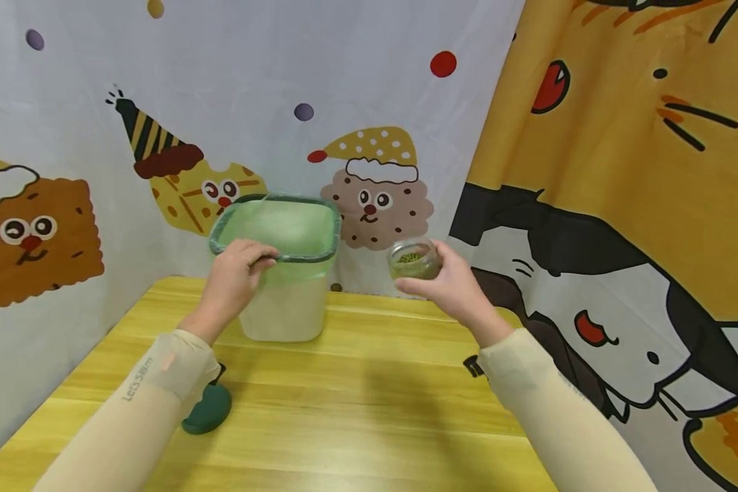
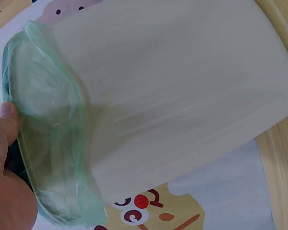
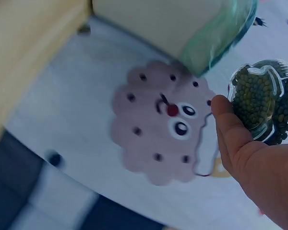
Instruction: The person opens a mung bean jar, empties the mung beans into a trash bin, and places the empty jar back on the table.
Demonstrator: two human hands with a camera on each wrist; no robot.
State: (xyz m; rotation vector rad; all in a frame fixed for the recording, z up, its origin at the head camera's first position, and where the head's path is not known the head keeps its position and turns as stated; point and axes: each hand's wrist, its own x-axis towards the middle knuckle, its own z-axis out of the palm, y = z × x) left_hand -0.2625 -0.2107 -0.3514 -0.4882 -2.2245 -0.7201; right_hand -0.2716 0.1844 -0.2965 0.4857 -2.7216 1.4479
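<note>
A white trash bin [image 1: 283,307] lined with a green plastic bag [image 1: 283,222] stands toward the back of the table. At its near rim, my left hand [image 1: 236,277] pinches the dark green edge ring with the bag folded over it; the left wrist view shows the thumb on that rim. To the right of the bin, my right hand [image 1: 445,280] holds a small clear jar [image 1: 413,260] in the air, tilted toward the bin. Green mung beans [image 3: 252,98] lie inside the jar. The jar's mouth shows no lid.
A round dark green lid [image 1: 208,410] lies on the wooden table [image 1: 344,410], partly behind the left sleeve. Behind the table hangs a white cloth [image 1: 240,68] with cartoon prints, and an orange cartoon curtain [image 1: 615,150] is on the right.
</note>
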